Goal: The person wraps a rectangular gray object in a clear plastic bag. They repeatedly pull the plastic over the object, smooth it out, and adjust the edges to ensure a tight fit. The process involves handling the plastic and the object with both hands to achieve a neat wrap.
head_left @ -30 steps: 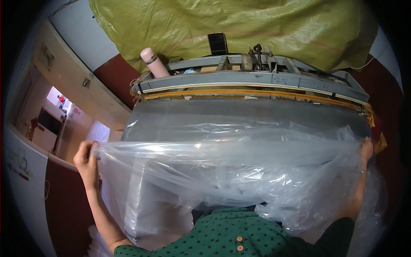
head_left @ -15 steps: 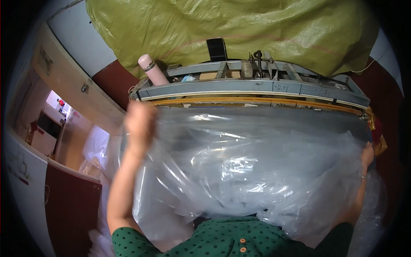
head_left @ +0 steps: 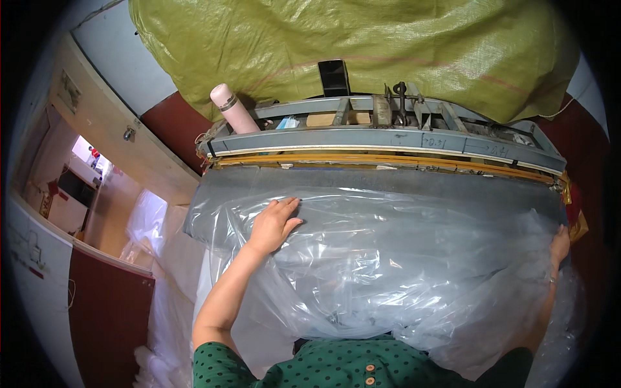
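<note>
Clear plastic film [head_left: 362, 258] lies crumpled and shiny over the grey work surface [head_left: 272, 180], and its near part hangs over the front edge against my body. My left hand [head_left: 275, 226] rests flat on the film left of the middle, fingers stretched out and thumb apart. At the far right edge of the surface, my right hand [head_left: 560, 244] has its fingers closed on the film's side. Its fingertips are partly hidden. Along the back strip of the surface, the grey top lies bare of film.
A grey metal frame [head_left: 388, 139] with an orange strip [head_left: 310, 158] runs along the back. On it stand a pink thermos bottle [head_left: 234, 110] and metal clamp parts [head_left: 401, 107]. A dark phone [head_left: 334, 77] leans against a yellow-green woven sheet [head_left: 362, 39]. An open door [head_left: 123, 123] stands at left.
My left hand has come from the back left corner toward me and rightward, down onto the film. The film's far edge has shifted nearer, baring the back strip. My right hand stays at the right edge.
</note>
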`<move>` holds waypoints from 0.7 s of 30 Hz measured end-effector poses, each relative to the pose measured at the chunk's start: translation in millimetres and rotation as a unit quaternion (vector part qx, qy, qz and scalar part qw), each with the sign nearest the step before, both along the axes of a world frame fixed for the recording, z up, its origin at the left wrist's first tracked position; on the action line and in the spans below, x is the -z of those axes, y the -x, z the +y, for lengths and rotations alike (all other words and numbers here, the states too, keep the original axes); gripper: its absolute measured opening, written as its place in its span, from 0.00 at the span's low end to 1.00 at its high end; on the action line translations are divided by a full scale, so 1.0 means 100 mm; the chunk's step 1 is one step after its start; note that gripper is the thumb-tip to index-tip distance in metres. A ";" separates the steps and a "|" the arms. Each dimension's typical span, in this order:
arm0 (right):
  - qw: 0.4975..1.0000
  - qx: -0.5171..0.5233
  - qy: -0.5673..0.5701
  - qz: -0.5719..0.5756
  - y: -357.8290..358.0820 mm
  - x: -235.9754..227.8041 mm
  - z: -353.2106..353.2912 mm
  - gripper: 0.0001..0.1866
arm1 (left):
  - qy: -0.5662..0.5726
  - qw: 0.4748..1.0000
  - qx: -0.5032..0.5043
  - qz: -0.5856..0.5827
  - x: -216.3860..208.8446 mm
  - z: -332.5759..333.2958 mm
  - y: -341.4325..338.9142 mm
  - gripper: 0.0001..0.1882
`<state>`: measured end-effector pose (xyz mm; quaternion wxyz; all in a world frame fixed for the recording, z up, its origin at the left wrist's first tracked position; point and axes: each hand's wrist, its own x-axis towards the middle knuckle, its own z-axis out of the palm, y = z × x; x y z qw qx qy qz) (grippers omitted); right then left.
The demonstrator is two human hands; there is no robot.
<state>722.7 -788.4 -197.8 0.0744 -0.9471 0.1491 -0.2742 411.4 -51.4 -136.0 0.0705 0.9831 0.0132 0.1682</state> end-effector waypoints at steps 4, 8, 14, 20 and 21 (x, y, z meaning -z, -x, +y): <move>1.000 0.008 -0.003 0.002 -0.02 0.01 0.01 0.19 | -0.033 0.999 0.003 -0.039 0.00 -0.05 0.02 0.22; 0.998 -0.008 -0.053 -0.025 -0.12 0.16 -0.20 0.19 | -0.006 0.999 -0.019 -0.025 -0.02 -0.07 -0.03 0.16; 0.931 -0.147 -0.304 -0.142 -0.33 0.33 -1.26 0.16 | 0.079 0.993 -0.059 -0.071 0.25 0.06 -0.39 0.08; 0.800 -0.230 -0.548 -0.079 -0.11 0.05 -0.73 0.13 | 0.169 0.973 -0.152 -0.048 0.11 0.11 -0.24 0.06; 0.808 -0.213 -0.547 -0.054 -0.14 0.02 -0.97 0.13 | 0.137 0.981 -0.127 -0.060 0.11 0.10 -0.31 0.06</move>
